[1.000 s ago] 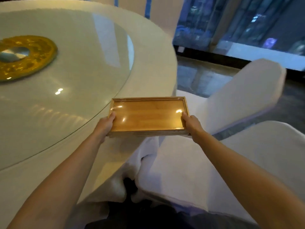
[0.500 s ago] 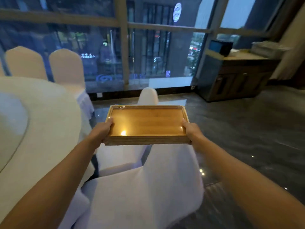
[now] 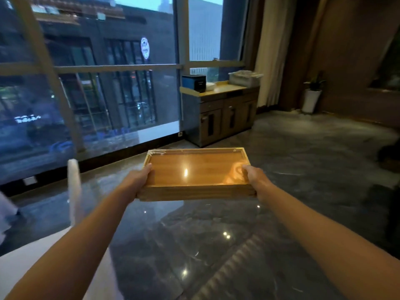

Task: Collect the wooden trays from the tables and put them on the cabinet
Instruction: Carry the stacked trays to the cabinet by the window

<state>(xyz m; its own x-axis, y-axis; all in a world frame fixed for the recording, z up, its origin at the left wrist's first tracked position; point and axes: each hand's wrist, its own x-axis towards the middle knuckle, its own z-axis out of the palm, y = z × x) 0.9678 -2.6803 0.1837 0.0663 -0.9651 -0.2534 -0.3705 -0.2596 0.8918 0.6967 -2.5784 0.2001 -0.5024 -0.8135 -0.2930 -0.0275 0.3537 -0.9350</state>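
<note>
A shallow rectangular wooden tray (image 3: 195, 169) wrapped in clear film is held level in front of me, above the dark polished floor. My left hand (image 3: 138, 180) grips its left short side, thumb over the rim. Gripping the right short side the same way is my right hand (image 3: 255, 179). Straight beyond the tray, against the window, stands the wooden cabinet (image 3: 225, 113) with a pale top.
On the cabinet top sit a dark box (image 3: 193, 82) and a white container (image 3: 244, 78). A white-covered chair (image 3: 73, 191) and white cloth lie at the lower left. A potted plant (image 3: 311, 94) stands by the far right wall. Open dark floor (image 3: 281, 161) stretches to the cabinet.
My view has swung right, away from the round table and white chairs. The cabinet now sits centred and larger. The tray stays held by both hands.
</note>
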